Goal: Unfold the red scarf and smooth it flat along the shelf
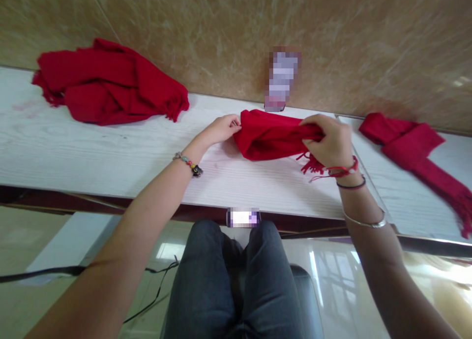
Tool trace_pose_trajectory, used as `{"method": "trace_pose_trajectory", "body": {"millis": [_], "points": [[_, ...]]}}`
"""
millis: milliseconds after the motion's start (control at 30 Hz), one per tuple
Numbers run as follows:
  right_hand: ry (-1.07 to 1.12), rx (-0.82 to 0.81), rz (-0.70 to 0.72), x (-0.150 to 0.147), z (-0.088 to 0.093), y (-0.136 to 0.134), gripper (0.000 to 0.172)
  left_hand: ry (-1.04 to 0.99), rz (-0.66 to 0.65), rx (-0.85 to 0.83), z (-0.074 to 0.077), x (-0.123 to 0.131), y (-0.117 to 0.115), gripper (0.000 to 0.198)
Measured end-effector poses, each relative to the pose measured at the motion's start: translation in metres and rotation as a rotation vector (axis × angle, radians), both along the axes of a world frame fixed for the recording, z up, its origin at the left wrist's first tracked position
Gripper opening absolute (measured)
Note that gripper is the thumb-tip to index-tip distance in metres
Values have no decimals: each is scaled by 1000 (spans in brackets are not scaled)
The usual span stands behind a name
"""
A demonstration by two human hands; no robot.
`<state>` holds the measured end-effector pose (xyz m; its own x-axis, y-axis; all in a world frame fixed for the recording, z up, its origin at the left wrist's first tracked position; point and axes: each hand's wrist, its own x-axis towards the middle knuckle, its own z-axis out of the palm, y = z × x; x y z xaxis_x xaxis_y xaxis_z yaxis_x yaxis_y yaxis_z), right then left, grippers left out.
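Note:
A folded red scarf [271,135] with a fringed end lies on the white table [92,154] in front of me. My left hand [221,128] pinches its left edge, fingers closed on the cloth. My right hand [330,139] grips the right end from above, and the fringe hangs out under the palm. Both wrists wear bracelets.
A crumpled red scarf [106,83] is piled at the far left of the table. Another red scarf [416,154] stretches over the right part, its fringe near the edge. A blurred object [280,78] stands against the brown wall behind. My knees are under the table's front edge.

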<state>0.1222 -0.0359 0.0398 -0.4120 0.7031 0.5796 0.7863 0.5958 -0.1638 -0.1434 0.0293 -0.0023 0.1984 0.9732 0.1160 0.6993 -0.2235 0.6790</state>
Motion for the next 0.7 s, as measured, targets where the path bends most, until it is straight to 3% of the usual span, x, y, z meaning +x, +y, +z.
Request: {"method": "trace_pose_trajectory", "body": {"millis": [100,333,467,567,700], "points": [[251,75,-14,9,7,-3,25,8,3,55,0,5,-2,4],[431,196,78,17,7,-7,22,-13,98,80,3,8,-2,10],[459,239,3,28,10,-4,26,-26,116,47,3,7,-1,10],[374,128,-21,32,12,-1,30,-54,36,7,-3,8,0,11],[146,-116,166,25,14,-2,27,-154,-69,42,-11,12,3,30]]}}
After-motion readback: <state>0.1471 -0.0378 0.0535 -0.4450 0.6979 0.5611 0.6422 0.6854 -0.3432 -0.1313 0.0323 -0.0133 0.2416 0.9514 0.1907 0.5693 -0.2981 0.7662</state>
